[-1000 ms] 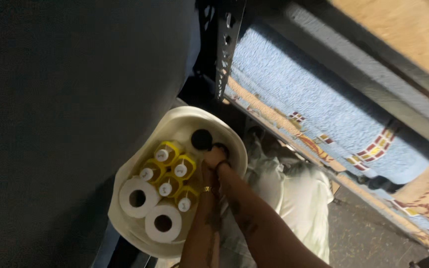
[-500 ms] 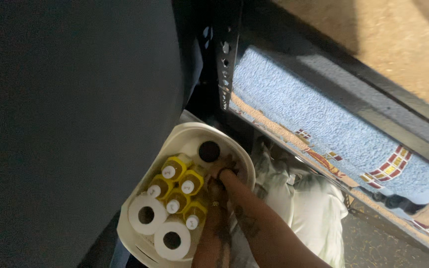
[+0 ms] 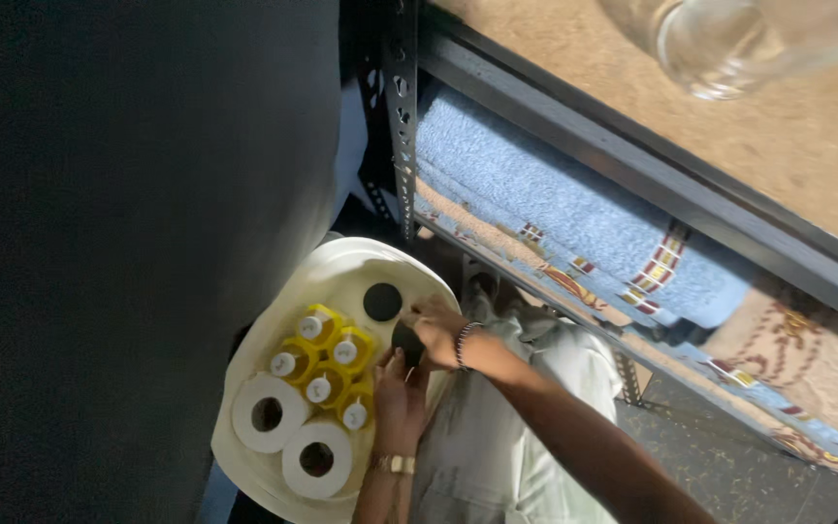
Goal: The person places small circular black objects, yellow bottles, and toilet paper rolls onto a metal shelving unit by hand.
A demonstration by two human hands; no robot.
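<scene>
Black round object (image 3: pixel 406 339), small and dark, is gripped between both hands at the far right edge of the cream tub (image 3: pixel 244 361). The right hand (image 3: pixel 435 326), with a beaded bracelet, is closed over it from above, and the left hand (image 3: pixel 400 393) is cupped against it from below. Just beside it a black cap (image 3: pixel 382 302) is seen, then five yellow bottles (image 3: pixel 327 361), then two white paper rolls (image 3: pixel 291 437) at the near edge.

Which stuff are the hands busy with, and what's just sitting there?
In use: left hand, right hand, dark round thing between them, cream tub.
Lying about: yellow bottles, paper rolls, blue towels, glass jar.
</scene>
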